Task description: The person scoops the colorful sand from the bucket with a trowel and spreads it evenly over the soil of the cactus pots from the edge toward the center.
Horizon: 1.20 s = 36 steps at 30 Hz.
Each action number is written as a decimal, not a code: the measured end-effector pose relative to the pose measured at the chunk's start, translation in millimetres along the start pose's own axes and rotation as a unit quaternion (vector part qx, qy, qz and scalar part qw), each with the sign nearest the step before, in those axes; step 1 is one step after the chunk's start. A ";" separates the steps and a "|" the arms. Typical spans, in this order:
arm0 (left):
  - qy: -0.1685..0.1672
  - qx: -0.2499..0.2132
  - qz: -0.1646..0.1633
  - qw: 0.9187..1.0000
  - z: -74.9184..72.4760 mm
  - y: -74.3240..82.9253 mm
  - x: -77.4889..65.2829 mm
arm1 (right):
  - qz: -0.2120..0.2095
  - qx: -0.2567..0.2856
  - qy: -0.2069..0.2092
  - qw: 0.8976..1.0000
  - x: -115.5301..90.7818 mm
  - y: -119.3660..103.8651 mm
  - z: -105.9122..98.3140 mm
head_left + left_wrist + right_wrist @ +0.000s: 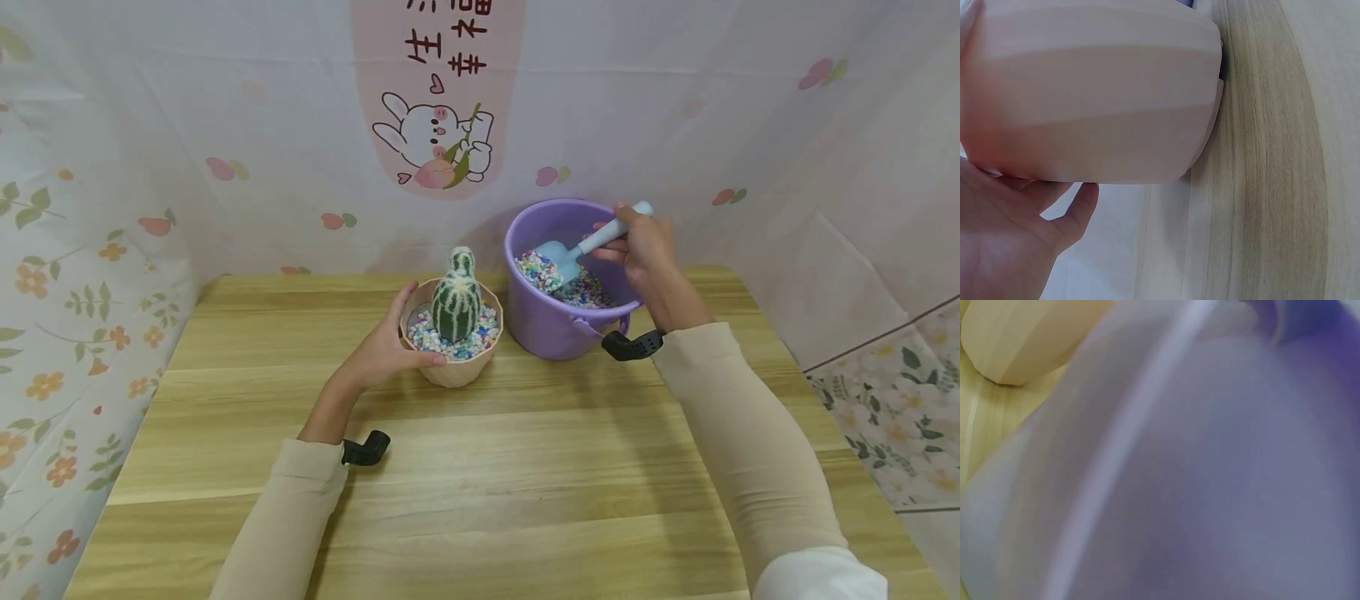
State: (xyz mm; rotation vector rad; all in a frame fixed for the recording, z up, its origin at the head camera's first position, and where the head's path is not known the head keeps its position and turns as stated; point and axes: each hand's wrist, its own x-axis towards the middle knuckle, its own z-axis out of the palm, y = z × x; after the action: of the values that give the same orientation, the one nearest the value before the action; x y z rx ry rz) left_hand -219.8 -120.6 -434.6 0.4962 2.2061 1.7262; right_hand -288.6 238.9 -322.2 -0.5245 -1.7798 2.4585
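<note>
A striped green cactus (456,310) stands upright in a pale peach flowerpot (455,374), with colourful pebbles (480,340) around its base. My left hand (381,346) grips the flowerpot from the left, thumb along the front of the rim and fingers round its far side. In the left wrist view, the faceted pot wall (1097,94) fills the upper left. My right hand (649,250) holds a light blue shovel (600,237) by its handle. Its blade is inside the purple bucket (542,325), among more colourful pebbles (587,293). The right wrist view is mostly blurred bucket wall (1210,475).
Both containers stand close together on a wood-grain table (480,483), near its back edge. Behind them hangs a printed cloth (285,158) with a rabbit drawing. The bucket's thin handle (525,337) hangs down its front. Black wrist mounts (366,450) sit on both sleeves.
</note>
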 end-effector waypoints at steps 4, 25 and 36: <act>0.002 0.004 -0.004 1.000 -0.4 -0.9 0.1 | 0.001 0.010 0.004 1.000 -0.1 -1.6 0.3; -0.036 0.055 -0.016 0.998 -12.5 6.9 3.3 | 0.035 0.123 0.026 0.991 -3.9 -21.7 -8.3; -0.046 0.123 -0.028 0.991 -14.9 19.0 -1.9 | 0.045 0.171 0.018 0.984 -14.6 -25.4 -17.3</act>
State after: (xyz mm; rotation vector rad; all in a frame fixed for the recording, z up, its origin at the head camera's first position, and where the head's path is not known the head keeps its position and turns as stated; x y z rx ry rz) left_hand -222.9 -130.2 -412.6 0.5510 2.3552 1.3808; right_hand -273.3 259.5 -299.8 -0.6230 -1.3031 2.7133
